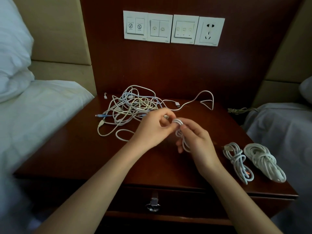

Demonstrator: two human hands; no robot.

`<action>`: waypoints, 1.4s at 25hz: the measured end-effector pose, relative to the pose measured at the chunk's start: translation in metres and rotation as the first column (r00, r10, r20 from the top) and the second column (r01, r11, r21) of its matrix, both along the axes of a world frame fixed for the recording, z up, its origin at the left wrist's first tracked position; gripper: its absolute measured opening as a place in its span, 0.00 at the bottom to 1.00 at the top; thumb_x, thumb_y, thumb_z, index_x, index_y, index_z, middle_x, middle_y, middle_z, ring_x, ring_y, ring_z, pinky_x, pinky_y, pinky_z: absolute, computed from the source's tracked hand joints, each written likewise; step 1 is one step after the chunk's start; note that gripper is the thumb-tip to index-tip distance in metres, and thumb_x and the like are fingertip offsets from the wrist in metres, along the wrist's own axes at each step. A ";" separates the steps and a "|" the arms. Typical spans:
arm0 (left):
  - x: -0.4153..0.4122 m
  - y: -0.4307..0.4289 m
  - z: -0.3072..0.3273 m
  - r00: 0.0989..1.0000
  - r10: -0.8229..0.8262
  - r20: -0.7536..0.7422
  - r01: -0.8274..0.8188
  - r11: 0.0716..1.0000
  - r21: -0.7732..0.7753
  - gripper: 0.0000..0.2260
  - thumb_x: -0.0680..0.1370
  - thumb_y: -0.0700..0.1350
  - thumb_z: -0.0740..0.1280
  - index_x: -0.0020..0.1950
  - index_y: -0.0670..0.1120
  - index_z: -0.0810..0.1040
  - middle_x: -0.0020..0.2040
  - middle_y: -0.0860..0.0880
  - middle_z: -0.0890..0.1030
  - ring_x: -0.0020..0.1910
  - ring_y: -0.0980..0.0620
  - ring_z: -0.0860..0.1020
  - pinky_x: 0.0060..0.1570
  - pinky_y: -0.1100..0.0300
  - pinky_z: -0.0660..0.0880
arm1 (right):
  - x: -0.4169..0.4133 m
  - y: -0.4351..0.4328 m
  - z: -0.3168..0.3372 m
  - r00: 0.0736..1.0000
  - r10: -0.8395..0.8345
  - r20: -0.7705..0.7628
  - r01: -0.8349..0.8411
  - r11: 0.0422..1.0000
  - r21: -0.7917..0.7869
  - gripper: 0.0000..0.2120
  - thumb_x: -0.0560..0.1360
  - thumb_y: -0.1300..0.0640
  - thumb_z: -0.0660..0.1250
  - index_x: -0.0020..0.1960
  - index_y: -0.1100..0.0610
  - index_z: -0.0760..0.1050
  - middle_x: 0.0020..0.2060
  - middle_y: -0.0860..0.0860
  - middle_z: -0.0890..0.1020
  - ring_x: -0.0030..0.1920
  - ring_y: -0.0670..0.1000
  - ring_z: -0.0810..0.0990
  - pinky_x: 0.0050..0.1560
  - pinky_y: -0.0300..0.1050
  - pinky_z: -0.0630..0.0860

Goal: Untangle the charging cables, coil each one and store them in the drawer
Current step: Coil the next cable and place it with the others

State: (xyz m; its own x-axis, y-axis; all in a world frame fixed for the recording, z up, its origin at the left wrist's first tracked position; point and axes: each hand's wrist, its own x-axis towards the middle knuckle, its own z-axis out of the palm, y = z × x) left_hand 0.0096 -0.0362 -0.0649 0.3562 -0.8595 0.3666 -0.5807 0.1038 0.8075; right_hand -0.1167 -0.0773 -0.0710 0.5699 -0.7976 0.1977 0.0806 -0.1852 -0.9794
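Observation:
A white cable coil point(180, 132) hangs between my hands above the middle of the nightstand point(84, 149). My right hand point(197, 141) grips its loops, and my left hand point(155, 127) pinches the cable at the top of the coil. Behind my left hand lies a tangled pile of white, cream and blue cables point(131, 107), with one white cable point(200, 100) trailing off to the right. Two finished coils rest at the right front: a thin one point(237, 161) and a thicker one point(263, 161). The drawer point(177, 203) below is closed, with a metal ring pull point(153, 206).
A panel of wall switches and a socket point(173, 27) is set in the wooden backboard. White bedding point(33, 112) borders the nightstand on the left, grey bedding point(283, 129) on the right. A brownish cord point(239, 110) lies at the right rear edge.

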 end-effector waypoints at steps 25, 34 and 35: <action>-0.045 -0.007 -0.006 0.884 0.010 -0.467 -0.083 0.987 -0.136 0.08 0.76 0.36 0.65 0.44 0.49 0.75 0.40 0.49 0.78 0.38 0.59 0.76 0.40 0.67 0.72 | -0.005 0.004 0.013 0.885 -0.380 0.268 0.162 0.793 0.588 0.10 0.74 0.64 0.66 0.47 0.50 0.80 0.38 0.49 0.85 0.35 0.43 0.82 0.32 0.33 0.75; -0.047 -0.009 0.006 0.566 -0.010 -0.824 -0.051 0.998 -0.048 0.08 0.79 0.34 0.60 0.41 0.41 0.75 0.33 0.47 0.79 0.26 0.58 0.78 0.28 0.66 0.75 | -0.012 -0.003 0.024 0.790 -0.474 0.389 0.176 0.783 0.596 0.10 0.74 0.69 0.65 0.49 0.56 0.77 0.35 0.52 0.84 0.34 0.46 0.82 0.38 0.36 0.80; -0.045 -0.009 0.007 0.458 -0.015 -0.889 -0.061 0.997 -0.048 0.08 0.78 0.33 0.60 0.41 0.40 0.75 0.33 0.46 0.80 0.26 0.57 0.79 0.27 0.66 0.76 | -0.011 -0.002 0.023 0.797 -0.462 0.389 0.169 0.789 0.590 0.10 0.74 0.69 0.65 0.49 0.57 0.77 0.36 0.52 0.84 0.36 0.46 0.83 0.40 0.36 0.80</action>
State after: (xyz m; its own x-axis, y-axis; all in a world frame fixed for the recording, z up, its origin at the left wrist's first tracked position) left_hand -0.0356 -0.0455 -0.0575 0.5403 -0.8345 -0.1079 0.4437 0.1737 0.8792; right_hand -0.1282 -0.0793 -0.0476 0.2048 -0.9727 -0.1093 0.6008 0.2131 -0.7704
